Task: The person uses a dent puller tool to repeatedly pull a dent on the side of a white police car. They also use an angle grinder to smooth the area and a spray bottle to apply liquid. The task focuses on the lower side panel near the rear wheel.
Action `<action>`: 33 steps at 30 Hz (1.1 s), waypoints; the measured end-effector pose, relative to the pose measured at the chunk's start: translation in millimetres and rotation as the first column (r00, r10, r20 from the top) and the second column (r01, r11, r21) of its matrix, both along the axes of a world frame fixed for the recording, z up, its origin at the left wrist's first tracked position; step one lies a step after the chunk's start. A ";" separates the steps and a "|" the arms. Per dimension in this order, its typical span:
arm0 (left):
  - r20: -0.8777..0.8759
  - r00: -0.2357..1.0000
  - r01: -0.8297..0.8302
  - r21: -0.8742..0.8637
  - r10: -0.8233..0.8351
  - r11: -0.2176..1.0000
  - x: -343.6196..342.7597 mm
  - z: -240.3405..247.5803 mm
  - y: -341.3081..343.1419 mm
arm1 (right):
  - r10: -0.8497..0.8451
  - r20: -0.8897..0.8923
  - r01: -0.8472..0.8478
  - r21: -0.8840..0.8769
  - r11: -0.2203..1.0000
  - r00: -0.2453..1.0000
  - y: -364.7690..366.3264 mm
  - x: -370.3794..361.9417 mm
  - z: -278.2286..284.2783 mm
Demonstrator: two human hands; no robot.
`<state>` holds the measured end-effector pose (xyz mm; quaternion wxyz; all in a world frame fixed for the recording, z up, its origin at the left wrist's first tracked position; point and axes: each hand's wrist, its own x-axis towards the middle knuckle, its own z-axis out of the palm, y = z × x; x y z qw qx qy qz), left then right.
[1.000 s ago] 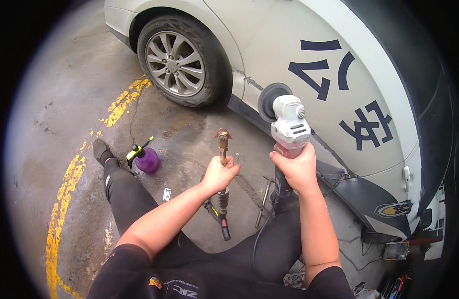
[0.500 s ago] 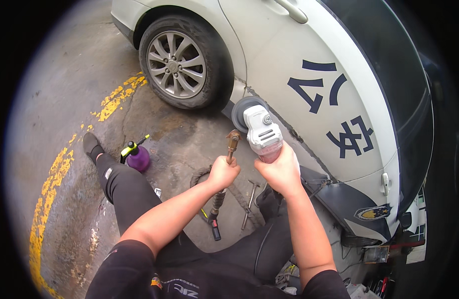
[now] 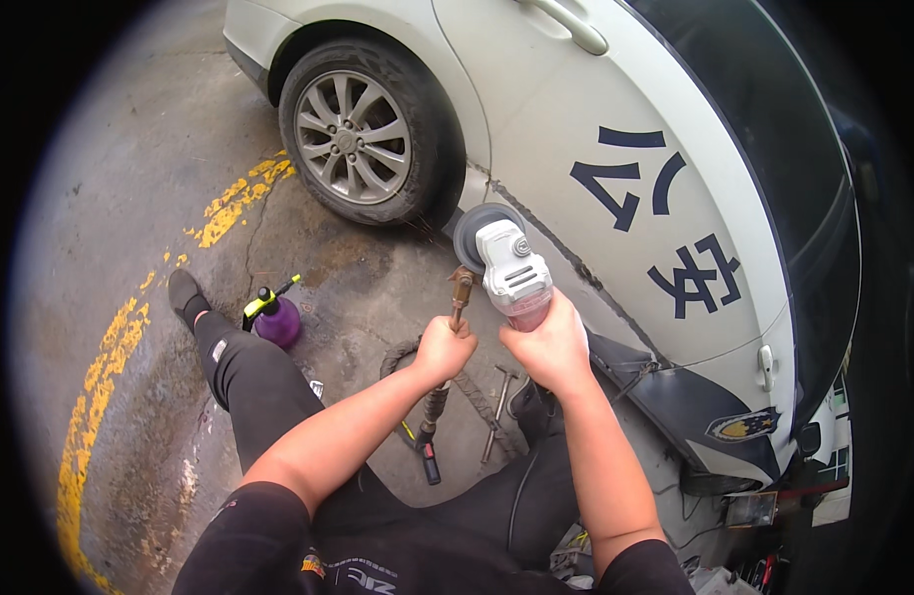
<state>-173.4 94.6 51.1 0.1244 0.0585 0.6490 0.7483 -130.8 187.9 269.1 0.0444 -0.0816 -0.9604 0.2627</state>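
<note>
My right hand is closed around the body of a white angle grinder, tilted with its head away from me. The grinder's grey disc meets the top of a copper-coloured metal tool head, and a few faint sparks fly toward the tyre. My left hand grips the lower part of this tool head from the near side. Below that fist hangs a thick wrapped cable, which seems to lead from the tool. Fingers of both hands partly hide what they hold.
Close beyond the grinder stands a white car with a rear wheel and a scraped sill. A purple spray bottle stands by my left leg. On the concrete lie a T-shaped metal tool and a black-and-red handle.
The grinder has shifted slightly left and nearer, bringing its disc onto the copper-coloured tool head. Faint sparks now show. My left hand has barely moved.
</note>
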 end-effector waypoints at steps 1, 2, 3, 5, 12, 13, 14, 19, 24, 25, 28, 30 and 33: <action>0.009 1.000 0.000 -0.001 0.000 1.000 0.1 0.1 0.1 | -0.002 0.002 0.002 0.000 1.000 1.000 -0.1 0.1 0.4; 0.018 1.000 -0.001 -0.001 0.001 1.000 0.3 0.5 0.2 | -0.004 0.010 0.004 -0.011 1.000 1.000 -0.2 -0.1 0.8; 0.032 0.999 0.004 0.002 -0.004 1.000 0.7 0.8 0.2 | -0.014 0.012 0.014 0.004 1.000 1.000 -0.4 -0.6 1.1; 0.038 0.999 -0.010 0.024 0.009 1.000 1.8 1.5 0.0 | -0.031 0.031 0.031 -0.001 1.000 0.999 -0.9 -1.1 1.9; 0.004 0.999 -0.036 -0.041 0.036 0.999 4.1 3.4 -0.7 | -0.018 -0.027 0.018 -0.016 1.000 0.999 -3.4 7.4 5.3; 0.004 0.999 -0.039 -0.026 0.039 0.999 4.5 3.6 -1.0 | -0.018 -0.020 0.018 -0.004 1.000 1.000 -4.0 8.6 5.5; 0.006 0.999 -0.041 -0.019 0.041 0.999 4.7 4.0 -1.2 | -0.020 -0.015 0.020 0.007 1.000 1.000 -4.4 9.8 5.8; -0.002 0.999 -0.045 -0.023 0.045 0.999 5.7 6.0 -3.3 | -0.054 0.010 0.054 0.039 0.998 0.998 -6.3 7.8 4.8; 0.012 0.999 -0.052 -0.048 0.053 0.997 7.3 6.7 -4.7 | -0.026 0.013 0.026 0.007 1.000 1.000 -5.9 8.2 5.1; 0.007 0.998 -0.058 -0.041 0.058 0.997 7.5 6.4 -4.5 | -0.015 0.006 0.015 0.011 1.000 1.000 -5.9 8.3 5.2; -0.008 0.998 -0.056 -0.022 0.056 0.998 7.9 5.0 -4.2 | -0.047 0.032 0.045 0.051 0.998 0.998 -6.1 7.9 6.1; 0.000 0.998 -0.065 -0.036 0.065 0.997 8.1 4.0 -4.1 | -0.057 0.038 0.055 0.046 0.997 0.998 -6.2 7.7 6.5; -0.004 0.999 -0.048 -0.039 0.048 0.998 8.5 3.5 -3.2 | -0.022 0.005 0.022 0.006 1.000 1.000 -6.3 7.8 7.0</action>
